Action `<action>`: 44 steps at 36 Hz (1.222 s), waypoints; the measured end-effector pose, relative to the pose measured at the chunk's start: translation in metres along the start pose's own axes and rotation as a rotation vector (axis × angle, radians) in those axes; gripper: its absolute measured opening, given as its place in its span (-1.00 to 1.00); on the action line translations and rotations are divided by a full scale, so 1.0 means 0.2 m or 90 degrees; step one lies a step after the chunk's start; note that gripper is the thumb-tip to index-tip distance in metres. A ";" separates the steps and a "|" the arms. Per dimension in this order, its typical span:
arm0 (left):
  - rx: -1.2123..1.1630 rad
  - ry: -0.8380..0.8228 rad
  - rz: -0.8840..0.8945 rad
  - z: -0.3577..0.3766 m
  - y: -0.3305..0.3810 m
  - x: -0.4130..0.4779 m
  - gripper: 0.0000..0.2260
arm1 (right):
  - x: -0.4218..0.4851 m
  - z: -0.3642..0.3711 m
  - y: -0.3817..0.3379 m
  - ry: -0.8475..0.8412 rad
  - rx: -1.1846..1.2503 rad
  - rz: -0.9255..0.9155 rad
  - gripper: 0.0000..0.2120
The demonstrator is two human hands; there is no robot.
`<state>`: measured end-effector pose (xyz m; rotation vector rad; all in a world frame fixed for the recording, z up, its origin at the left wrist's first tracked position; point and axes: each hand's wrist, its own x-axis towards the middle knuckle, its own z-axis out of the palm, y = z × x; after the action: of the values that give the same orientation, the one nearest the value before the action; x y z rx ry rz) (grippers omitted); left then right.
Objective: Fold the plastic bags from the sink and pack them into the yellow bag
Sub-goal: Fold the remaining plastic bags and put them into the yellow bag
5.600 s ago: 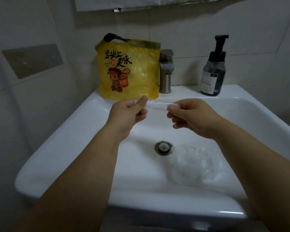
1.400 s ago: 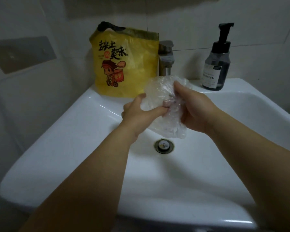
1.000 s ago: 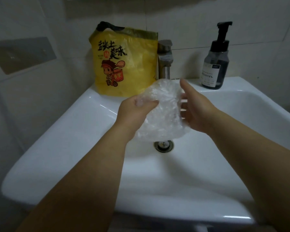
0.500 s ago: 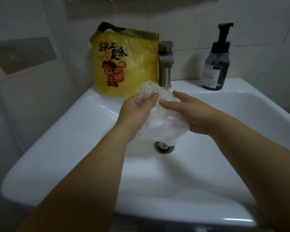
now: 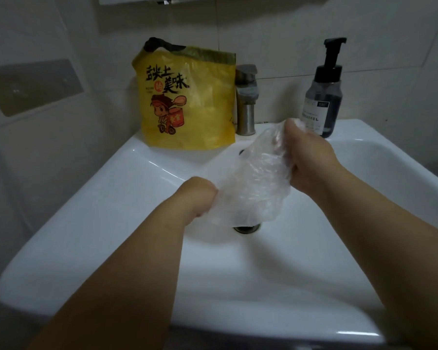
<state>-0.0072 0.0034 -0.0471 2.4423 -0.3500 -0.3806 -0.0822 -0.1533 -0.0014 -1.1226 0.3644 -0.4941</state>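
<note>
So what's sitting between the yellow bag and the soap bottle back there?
A steel tap, right beside the yellow bag; then bare sink rim up to the soap bottle. Head view.

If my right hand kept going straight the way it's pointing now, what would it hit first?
Probably the faucet. Your right hand, gripping the clear plastic bag, points up-left toward the back of the sink, in line with it. The yellow bag stands just left of that line. Depth is unclear.
</note>
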 end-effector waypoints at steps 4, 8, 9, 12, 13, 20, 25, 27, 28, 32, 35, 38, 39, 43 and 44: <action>-0.032 0.175 0.082 0.00 0.01 -0.01 -0.41 | 0.02 -0.03 0.05 -0.061 -0.406 -0.152 -0.77; -0.358 0.109 0.261 0.00 0.13 -0.08 -0.55 | 0.00 -0.01 0.09 -0.270 -0.515 -0.122 -0.77; -0.361 0.067 0.266 0.00 0.13 -0.09 -0.64 | 0.00 -0.01 0.10 -0.286 -0.526 -0.117 -0.74; -0.308 0.092 0.284 0.02 0.11 -0.07 -0.89 | 0.01 -0.01 0.10 -0.283 -0.547 -0.086 -0.55; -0.323 0.119 0.275 0.02 0.10 -0.06 -0.88 | 0.02 -0.01 0.09 -0.276 -0.565 -0.070 -0.50; -0.396 0.254 0.209 -0.04 0.08 -0.03 -0.62 | 0.05 -0.04 0.10 -0.236 -0.666 -0.020 -0.59; -0.409 0.292 0.175 -0.05 0.07 -0.03 -0.65 | 0.07 -0.05 0.06 -0.093 -0.431 -0.010 -0.82; -0.455 0.275 0.166 -0.06 0.06 -0.02 -0.61 | 0.04 -0.04 0.02 -0.085 -0.216 0.032 -0.85; -0.482 0.259 0.158 -0.06 0.06 -0.02 -0.59 | 0.02 -0.03 0.00 -0.086 -0.115 0.046 -0.85; -0.608 0.136 0.142 -0.08 0.06 -0.03 -0.68 | -0.01 -0.05 -0.06 -0.098 0.146 0.086 -0.81; -0.618 0.138 0.145 -0.09 0.06 -0.04 -0.79 | 0.01 -0.07 -0.06 -0.082 0.056 0.092 -0.96; -0.488 0.227 0.111 -0.08 0.01 0.01 -0.78 | 0.02 -0.08 -0.07 -0.121 -0.084 0.083 -0.86; -0.389 0.250 0.096 -0.07 -0.01 0.01 -0.69 | 0.02 -0.08 -0.07 -0.138 -0.106 0.079 -0.83; -0.205 0.282 0.192 -0.05 0.02 -0.03 -0.41 | 0.01 -0.07 -0.04 -0.192 -0.134 0.072 -0.84; -0.240 0.272 0.234 -0.05 0.04 -0.05 -0.44 | 0.01 -0.06 -0.03 -0.213 -0.145 0.074 -0.85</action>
<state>-0.0136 0.0062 -0.0319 1.9685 -0.4776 0.2170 -0.0871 -0.1653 0.0001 -1.3718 0.1938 -0.1581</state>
